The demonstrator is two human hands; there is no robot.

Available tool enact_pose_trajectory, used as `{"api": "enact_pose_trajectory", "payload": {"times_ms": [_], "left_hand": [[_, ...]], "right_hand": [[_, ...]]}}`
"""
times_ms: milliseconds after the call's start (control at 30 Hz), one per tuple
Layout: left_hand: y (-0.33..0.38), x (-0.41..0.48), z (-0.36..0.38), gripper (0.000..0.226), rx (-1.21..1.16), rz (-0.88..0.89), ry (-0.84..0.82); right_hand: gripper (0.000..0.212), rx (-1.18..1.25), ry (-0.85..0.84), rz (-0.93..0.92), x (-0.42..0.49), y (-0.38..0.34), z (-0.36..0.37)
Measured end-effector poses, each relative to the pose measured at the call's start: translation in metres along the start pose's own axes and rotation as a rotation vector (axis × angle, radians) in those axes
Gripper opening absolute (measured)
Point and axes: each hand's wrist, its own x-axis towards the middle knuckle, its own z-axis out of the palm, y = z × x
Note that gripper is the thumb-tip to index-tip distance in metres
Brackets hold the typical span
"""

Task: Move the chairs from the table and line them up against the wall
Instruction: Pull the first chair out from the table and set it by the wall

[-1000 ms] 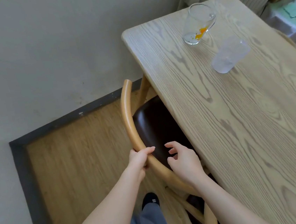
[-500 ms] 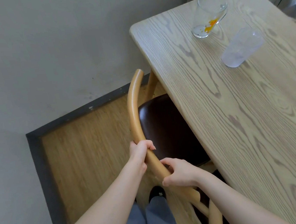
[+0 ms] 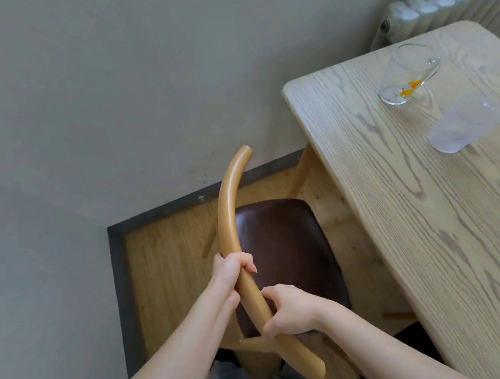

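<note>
Fingers point(image 3: 248, 263) clasp chair point(image 3: 230, 222) beside table point(image 3: 430, 216), near wall point(image 3: 109, 96).

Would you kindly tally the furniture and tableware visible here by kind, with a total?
Chair: 1
Table: 1
Drinking glasses: 2, one clear glass, one frosted glass
Radiator: 1
Total: 5

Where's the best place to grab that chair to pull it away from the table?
By the curved back rail, from behind the chair, on the side away from the table. The rail is a round bar that fingers wrap fully, and it is the highest, nearest part. The left hand and right hand grip it apart, which probably helps keep the chair from twisting.
</note>
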Motion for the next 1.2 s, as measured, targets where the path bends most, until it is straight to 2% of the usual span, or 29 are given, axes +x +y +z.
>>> {"api": "enact_pose_trajectory", "payload": {"times_ms": [67,167,267,333,433,500,767,933,1033,1100,1200], "left_hand": [[0.008,-0.001,-0.028,0.059,-0.037,0.01,0.018],[0.016,0.003,-0.071,0.055,-0.077,0.037,0.042],[0.023,0.013,-0.114,0.058,-0.099,0.059,0.037],[0.029,0.023,-0.145,0.055,-0.12,0.07,0.04],[0.039,0.04,-0.186,0.055,-0.165,0.082,0.032],[0.046,0.053,-0.217,0.057,-0.197,0.078,0.028],[0.07,0.107,-0.317,0.057,-0.254,0.047,0.023],[0.093,0.136,-0.371,0.068,-0.245,-0.018,-0.025],[0.103,0.155,-0.4,0.066,-0.239,-0.015,-0.033],[0.109,0.166,-0.418,0.058,-0.19,0.031,0.06],[0.109,0.174,-0.442,0.048,0.058,0.118,0.327]], "right_hand": [[0.043,-0.048,-0.029,-0.031,0.01,-0.025,0.007],[0.053,-0.098,-0.113,-0.069,0.026,-0.059,0.01],[0.057,-0.019,-0.164,-0.04,0.046,-0.086,0.003],[0.051,-0.006,-0.074,-0.011,0.066,-0.106,0.005],[0.04,-0.097,0.199,0.024,0.1,-0.136,0.016],[0.04,-0.123,0.291,0.03,0.123,-0.162,0.028],[0.049,-0.32,0.283,-0.007,0.195,-0.252,0.071],[0.047,-0.389,0.249,-0.013,0.225,-0.285,0.081],[0.047,-0.401,0.23,0.006,0.233,-0.295,0.083],[0.045,-0.398,0.221,0.014,0.238,-0.301,0.082],[0.043,-0.407,0.226,0.003,0.245,-0.312,0.077]]}}
